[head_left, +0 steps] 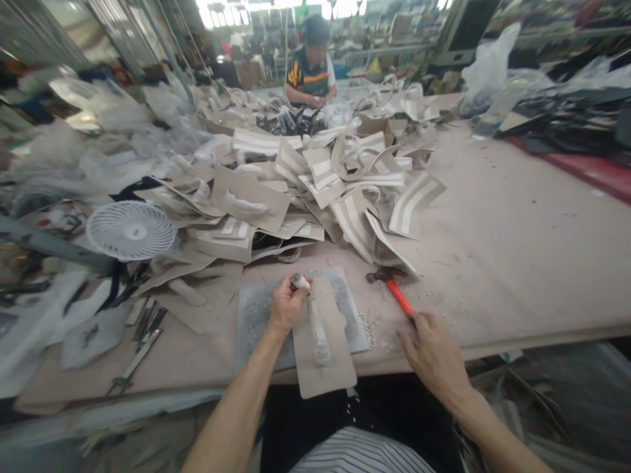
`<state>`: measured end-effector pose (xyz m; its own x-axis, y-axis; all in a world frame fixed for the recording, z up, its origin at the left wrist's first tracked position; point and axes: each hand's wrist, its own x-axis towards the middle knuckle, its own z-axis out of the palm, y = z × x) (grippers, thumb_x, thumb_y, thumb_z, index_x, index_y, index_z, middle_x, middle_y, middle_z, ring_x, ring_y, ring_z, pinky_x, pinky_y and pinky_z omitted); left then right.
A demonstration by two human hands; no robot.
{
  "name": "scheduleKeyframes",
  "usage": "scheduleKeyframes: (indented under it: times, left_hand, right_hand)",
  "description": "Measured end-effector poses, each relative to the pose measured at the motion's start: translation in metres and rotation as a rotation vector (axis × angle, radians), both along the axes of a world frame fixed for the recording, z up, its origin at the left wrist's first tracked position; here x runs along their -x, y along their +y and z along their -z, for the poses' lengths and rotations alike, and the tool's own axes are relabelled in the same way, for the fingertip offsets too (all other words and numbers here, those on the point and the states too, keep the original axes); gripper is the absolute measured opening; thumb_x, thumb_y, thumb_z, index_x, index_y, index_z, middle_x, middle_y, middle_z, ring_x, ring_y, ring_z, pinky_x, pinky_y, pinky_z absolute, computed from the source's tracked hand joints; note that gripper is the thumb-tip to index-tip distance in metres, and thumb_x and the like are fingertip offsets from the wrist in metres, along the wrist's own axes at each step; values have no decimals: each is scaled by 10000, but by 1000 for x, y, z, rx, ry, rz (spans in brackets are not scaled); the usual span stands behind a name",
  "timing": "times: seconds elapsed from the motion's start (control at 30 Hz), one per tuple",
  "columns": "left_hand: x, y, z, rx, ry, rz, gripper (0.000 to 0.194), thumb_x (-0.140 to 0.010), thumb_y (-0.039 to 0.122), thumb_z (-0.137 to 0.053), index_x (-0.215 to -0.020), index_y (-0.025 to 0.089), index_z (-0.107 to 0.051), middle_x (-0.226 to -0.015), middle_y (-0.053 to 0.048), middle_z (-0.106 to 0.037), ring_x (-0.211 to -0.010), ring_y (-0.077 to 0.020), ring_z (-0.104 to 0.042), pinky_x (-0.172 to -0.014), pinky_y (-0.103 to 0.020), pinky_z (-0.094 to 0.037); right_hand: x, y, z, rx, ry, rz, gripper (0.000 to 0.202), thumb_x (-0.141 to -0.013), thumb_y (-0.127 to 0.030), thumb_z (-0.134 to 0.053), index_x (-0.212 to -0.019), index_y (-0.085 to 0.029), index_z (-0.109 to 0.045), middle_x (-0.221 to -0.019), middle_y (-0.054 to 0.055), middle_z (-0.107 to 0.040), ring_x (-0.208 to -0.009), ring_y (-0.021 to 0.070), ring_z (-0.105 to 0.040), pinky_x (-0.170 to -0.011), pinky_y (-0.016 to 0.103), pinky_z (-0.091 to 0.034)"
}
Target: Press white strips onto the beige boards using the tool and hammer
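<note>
My left hand (288,303) is closed around a short whitish cylindrical tool (300,282) with a dark top, held over the upper left edge of a beige panel (335,348). A plastic-wrapped handle (319,338) runs along the panel, which lies partly on a speckled grey board (256,322) and overhangs the table's front edge. To the right, my right hand (434,351) has its fingers at the red grip of a hammer (398,295). The hammer's dark head rests on the table near a curved beige piece.
A large heap of beige panels with white strips (323,171) covers the table's middle. A white round fan (132,230) and metal tools (135,361) are at left. Small white bits (373,334) lie beside the board. A person (311,72) sits across the table.
</note>
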<state>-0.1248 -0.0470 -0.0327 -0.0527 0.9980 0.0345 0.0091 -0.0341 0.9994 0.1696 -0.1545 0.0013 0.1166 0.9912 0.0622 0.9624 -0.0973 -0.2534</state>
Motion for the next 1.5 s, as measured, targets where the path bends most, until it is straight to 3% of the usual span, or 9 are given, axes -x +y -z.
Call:
scheduleKeyframes:
  times: [0.1, 0.2, 0.47, 0.7, 0.87, 1.0, 1.1, 1.3, 1.5]
  left_hand:
    - [0, 1, 2, -13, 41, 5, 327, -798, 366, -682, -1042, 152, -640, -1044, -95, -743, -956, -214, -694, -889, -330, -532]
    - [0, 1, 5, -17, 72, 12, 304, -811, 351, -670, -1048, 162, -646, -1059, -89, -741, -957, -212, -694, -880, -320, -530]
    - [-1, 2, 3, -84, 174, 38, 261, -797, 296, -635, -1023, 172, -669, -996, -77, -753, -917, -218, -691, -851, -322, -533]
    - [1, 1, 0, -157, 302, 154, 231, -828, 280, -595, -1021, 187, -681, -966, -57, -734, -901, -210, -665, -832, -301, -498]
    - [-1, 0, -2, -145, 301, 128, 224, -815, 296, -574, -971, 180, -686, -841, -34, -705, -781, -194, -634, -761, -295, -490]
    - [-1, 0, -4, -135, 311, 136, 224, -811, 306, -573, -963, 187, -687, -875, -41, -714, -802, -194, -639, -782, -295, -494]
    - [0, 0, -4, -136, 292, 130, 216, -793, 284, -585, -960, 190, -686, -893, -44, -719, -815, -197, -648, -798, -297, -498]
    - [-1, -1, -5, -146, 312, 138, 230, -797, 267, -573, -967, 184, -705, -805, -31, -701, -738, -193, -626, -721, -291, -483]
    - [-1, -1, -1, -122, 283, 149, 224, -805, 289, -581, -963, 180, -694, -866, -30, -706, -815, -194, -645, -773, -289, -500]
  right_hand:
    - [-19, 14, 8, 113, -219, 17, 331, -911, -334, -520, -1141, -102, -579, -1020, 177, -610, -921, 297, -585, -810, 390, -456]
    - [-27, 23, 10, 219, -129, 81, 222, -921, -314, -497, -1021, -133, -578, -922, 141, -609, -824, 251, -583, -720, 350, -430]
    - [-3, 27, -34, 681, 1295, 307, 183, -773, -379, -525, -800, -236, -415, -634, -79, -360, -440, 70, -267, -414, 220, -282]
    - [47, 27, -77, 27, 621, -154, 365, -922, -543, -362, -728, -236, -395, -562, -41, -417, -488, 104, -368, -501, 255, -257]
    - [54, 48, -97, 92, 255, -414, 233, -915, -382, -423, -739, -229, -412, -544, -32, -430, -459, 95, -253, -515, 289, -141]
    - [58, 54, -134, -171, 302, -361, 285, -972, -425, -375, -756, -239, -397, -533, -41, -429, -443, 98, -312, -498, 270, -189]
    - [67, 53, -139, -395, 371, -250, 303, -999, -436, -292, -804, -239, -413, -553, -33, -440, -469, 109, -379, -505, 261, -237]
    - [58, 54, -94, 155, 14, -463, 229, -977, -339, -371, -821, -213, -482, -575, -3, -512, -454, 107, -293, -520, 307, -120]
    - [28, 54, -70, 306, 97, -263, 286, -1014, -377, -327, -908, -190, -515, -682, 15, -587, -548, 121, -431, -562, 274, -221]
